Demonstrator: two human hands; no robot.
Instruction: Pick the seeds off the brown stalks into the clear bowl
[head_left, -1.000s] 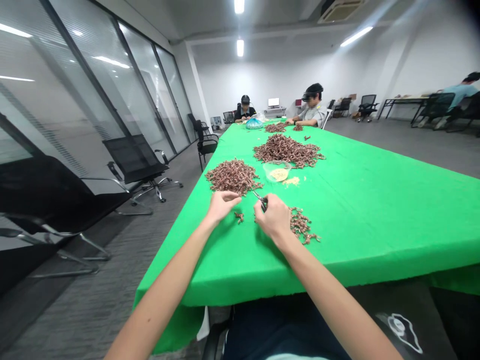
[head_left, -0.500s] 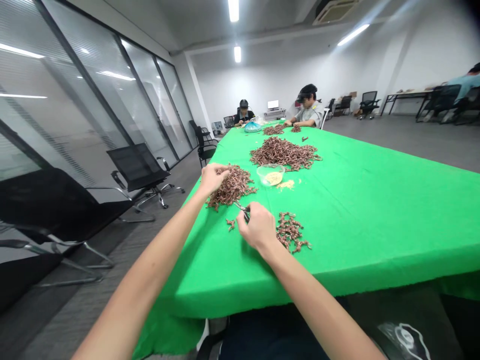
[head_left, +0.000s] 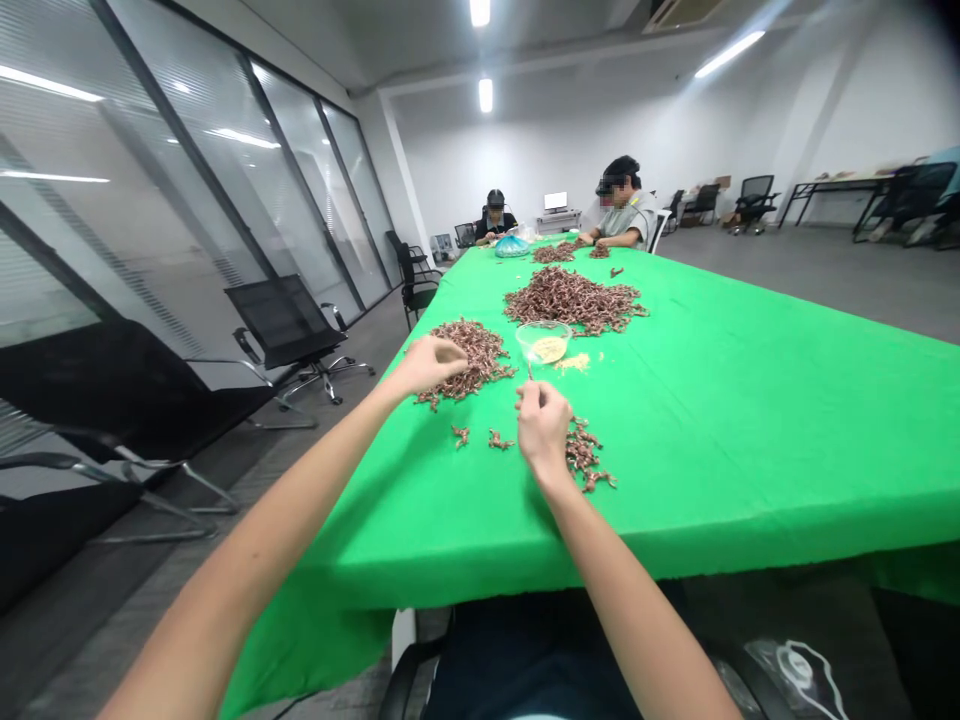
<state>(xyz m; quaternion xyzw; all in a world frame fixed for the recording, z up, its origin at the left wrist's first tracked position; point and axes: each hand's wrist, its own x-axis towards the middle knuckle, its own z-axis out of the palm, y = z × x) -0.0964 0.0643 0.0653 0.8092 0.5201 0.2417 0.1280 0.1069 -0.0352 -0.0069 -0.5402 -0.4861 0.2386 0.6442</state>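
Note:
My left hand point(head_left: 433, 365) hovers at the near side of a pile of small brown, knobbly pieces point(head_left: 480, 350), its fingers curved and slightly apart, with nothing visible between them. My right hand point(head_left: 544, 420) is closed around slim metal tweezers point(head_left: 530, 371), whose tip points up toward the clear plastic bowl point(head_left: 544, 340) of pale yellow bits. Most of the tool is hidden by the fingers. Two single brown pieces, one on the left point(head_left: 460, 436) and one on the right point(head_left: 499, 440), lie between my hands. Beside my right hand is a smaller brown group point(head_left: 585, 455), partly covered by it.
A larger brown heap point(head_left: 574, 300) lies behind the bowl, and yellow crumbs point(head_left: 574, 362) are scattered beside it. Two people sit at the far end, near a blue bag point(head_left: 512, 246). Black chairs point(head_left: 285, 320) stand left of the green-covered table point(head_left: 750, 420).
My right hand has moved right and away from the left pile, its tool now pointing upward. A second single piece now lies on the cloth. My left hand has shifted slightly.

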